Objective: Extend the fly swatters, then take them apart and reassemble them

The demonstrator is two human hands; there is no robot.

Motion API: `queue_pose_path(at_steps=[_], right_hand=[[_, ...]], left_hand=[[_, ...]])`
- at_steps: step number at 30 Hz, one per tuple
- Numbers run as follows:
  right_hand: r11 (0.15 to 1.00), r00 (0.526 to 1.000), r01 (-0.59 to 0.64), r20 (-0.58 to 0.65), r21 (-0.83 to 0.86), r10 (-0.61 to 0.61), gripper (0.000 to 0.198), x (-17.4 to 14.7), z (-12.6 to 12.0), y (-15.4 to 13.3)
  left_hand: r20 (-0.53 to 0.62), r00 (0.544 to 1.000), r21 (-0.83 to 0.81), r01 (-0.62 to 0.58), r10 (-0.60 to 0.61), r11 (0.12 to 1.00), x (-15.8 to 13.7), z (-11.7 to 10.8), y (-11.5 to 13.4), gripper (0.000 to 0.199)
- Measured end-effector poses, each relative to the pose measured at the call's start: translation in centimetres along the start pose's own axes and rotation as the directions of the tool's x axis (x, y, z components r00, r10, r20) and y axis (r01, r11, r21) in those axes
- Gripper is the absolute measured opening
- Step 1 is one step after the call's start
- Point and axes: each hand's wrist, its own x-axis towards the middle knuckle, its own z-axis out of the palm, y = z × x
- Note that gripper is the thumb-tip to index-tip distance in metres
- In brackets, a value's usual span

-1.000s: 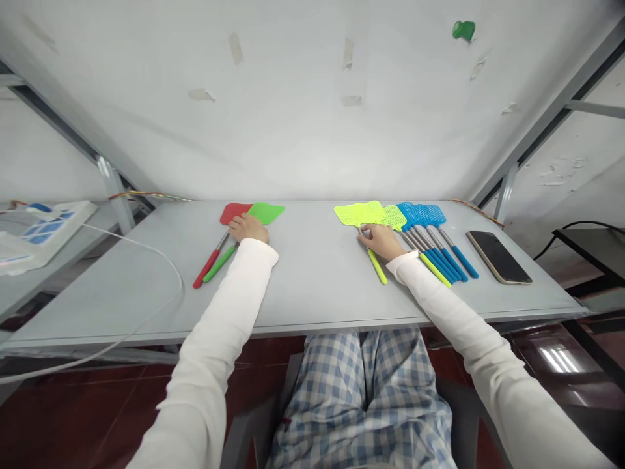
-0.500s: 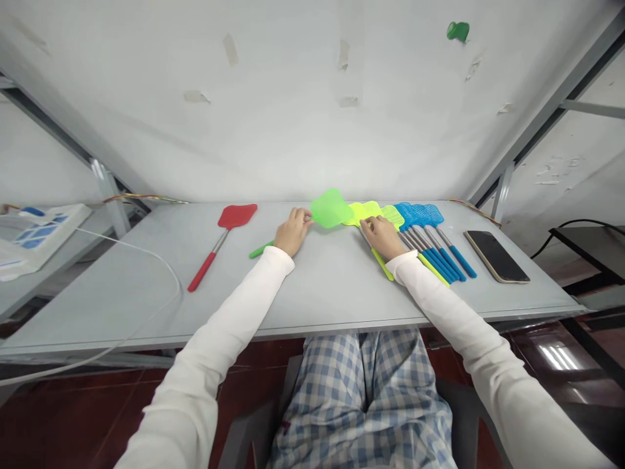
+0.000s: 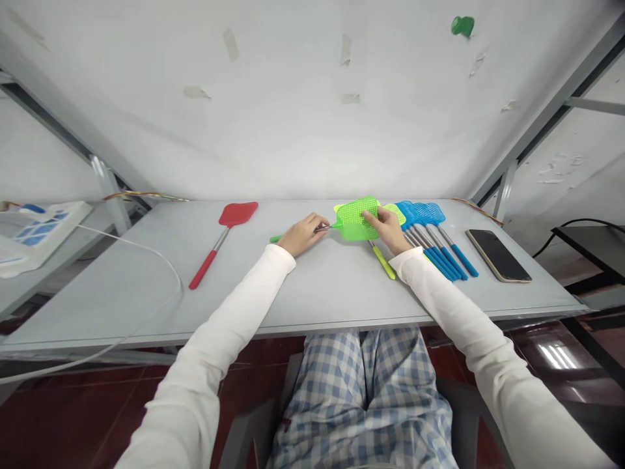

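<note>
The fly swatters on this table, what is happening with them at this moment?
A person seated at the grey table holds a green fly swatter with both hands: the left hand grips its metal shaft and the right hand pinches its head. The head lies over the yellow fly swatters, beside a row of blue fly swatters. A red fly swatter lies alone to the left, and a phone lies at the right end.
</note>
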Motion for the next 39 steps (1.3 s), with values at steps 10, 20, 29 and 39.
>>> queue_pose_path(at_steps=[10, 20, 29, 39], right_hand=[[0.704, 0.912, 0.302, -0.022, -0.643, -0.411, 0.049, -0.7, 0.0, -0.5], [0.277, 0.733, 0.628, 0.432, -0.727, -0.526, 0.024, -1.2, 1.7, -1.3], [0.198, 0.731, 0.608, 0.445, -0.769, -0.518, 0.025, -1.3, 1.7, -1.2], [0.177, 0.719, 0.594, 0.42, -0.785, -0.553, 0.025, -0.9, 2.1, -0.5]], left_hand=[[-0.122, 0.992, 0.302, 0.02, 0.018, 0.953, -0.2, 0.9, -0.5, 0.036], [-0.197, 0.976, 0.36, -0.016, 0.093, 0.933, 0.0, 1.9, 1.9, 0.042], [-0.156, 0.988, 0.296, 0.07, -0.024, 0.953, 0.3, 2.0, 2.8, 0.046], [-0.097, 0.975, 0.169, 0.212, -0.198, 0.963, 0.5, 0.8, 3.8, 0.039]])
